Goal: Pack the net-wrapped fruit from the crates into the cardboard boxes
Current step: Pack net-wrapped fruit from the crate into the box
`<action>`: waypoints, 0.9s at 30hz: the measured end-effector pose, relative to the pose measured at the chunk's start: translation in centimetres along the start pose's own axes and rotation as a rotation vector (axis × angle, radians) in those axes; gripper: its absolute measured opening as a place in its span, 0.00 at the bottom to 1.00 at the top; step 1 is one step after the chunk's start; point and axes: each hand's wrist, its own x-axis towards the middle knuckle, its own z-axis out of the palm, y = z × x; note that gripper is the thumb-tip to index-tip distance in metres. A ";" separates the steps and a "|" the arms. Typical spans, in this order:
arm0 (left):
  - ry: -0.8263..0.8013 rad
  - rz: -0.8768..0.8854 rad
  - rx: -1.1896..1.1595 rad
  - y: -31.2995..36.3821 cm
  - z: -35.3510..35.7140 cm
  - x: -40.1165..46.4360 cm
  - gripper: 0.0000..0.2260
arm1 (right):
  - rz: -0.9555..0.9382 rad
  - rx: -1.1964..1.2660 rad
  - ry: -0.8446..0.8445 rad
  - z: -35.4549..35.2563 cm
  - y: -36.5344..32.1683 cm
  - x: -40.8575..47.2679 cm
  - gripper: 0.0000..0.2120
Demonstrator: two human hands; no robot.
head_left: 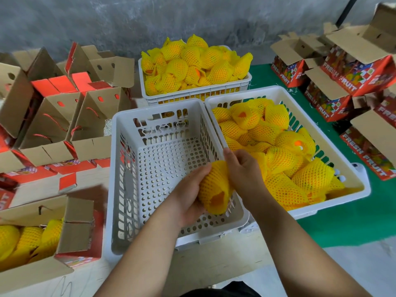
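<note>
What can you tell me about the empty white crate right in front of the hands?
The empty white crate is plastic, rectangular, with a perforated floor and slotted walls. It sits upright and holds nothing. Its right rim lies against the fruit-filled crate. Both hands hold a net-wrapped fruit over its near right corner.

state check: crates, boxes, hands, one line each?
Near crate: empty.
Right crate: part full of netted fruit.
Far crate: heaped full.
Near box: open, part filled.
Held fruit: netted, over the near crate.
Left hand: gripping the fruit.
Right hand: gripping its net.
</note>
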 end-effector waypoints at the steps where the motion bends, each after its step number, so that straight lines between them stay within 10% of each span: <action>1: 0.054 0.042 -0.041 -0.1 0.1 0.3 0.23 | 0.041 0.058 0.016 0.1 0.1 -0.3 0.16; 5: 0.242 0.252 -0.105 -0.1 0.5 1.4 0.21 | 0.247 0.277 -0.286 1.3 0.7 -2.6 0.25; 12: 0.214 0.230 -0.030 -0.1 1.2 1.4 0.27 | 0.116 0.560 -0.197 1.5 1.5 -3.1 0.24; 15: 0.003 0.116 -0.082 -0.7 2.0 1.1 0.28 | 0.007 0.215 -0.237 0.8 1.7 -2.3 0.23; 18: 0.123 0.177 -0.193 -0.8 1.9 1.5 0.26 | -0.139 -0.220 0.158 -1.9 2.5 0.5 0.23; 21: 0.199 0.161 -0.303 -0.7 1.3 1.5 0.28 | 0.176 -0.622 0.196 -4.5 3.8 3.6 0.28; 27: 0.189 0.167 -0.344 -0.7 0.1 0.5 0.30 | 0.152 -0.552 0.078 -3.8 5.3 3.8 0.31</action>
